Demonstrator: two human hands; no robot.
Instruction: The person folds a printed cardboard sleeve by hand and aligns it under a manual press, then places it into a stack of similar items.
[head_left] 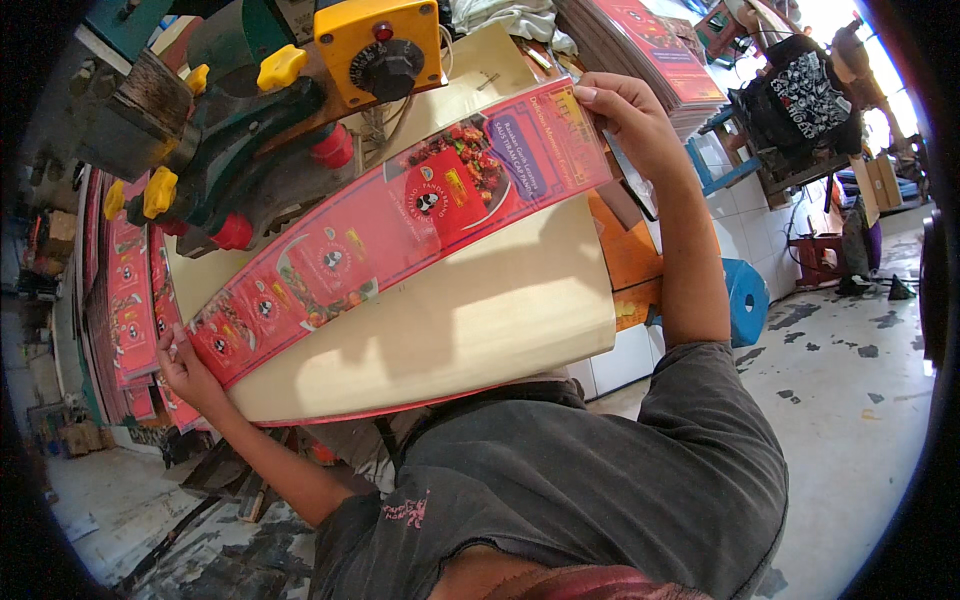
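A long, glossy red printed strip with pictures of food lies slantwise in front of me, over a cream-coloured sheet. My right hand is closed on the strip's upper right corner, thumb on the printed face and fingers behind. At the strip's lower left end, my left hand grips the edge, its fingers partly hidden. Just beyond the strip stands a machine with a yellow control box, a black dial, yellow knobs and red round parts.
Stacks of similar red prints stand at the left, and another stack is at the far right. A blue roller-like part juts out beside an orange surface. A black bag hangs farther right, above the worn floor.
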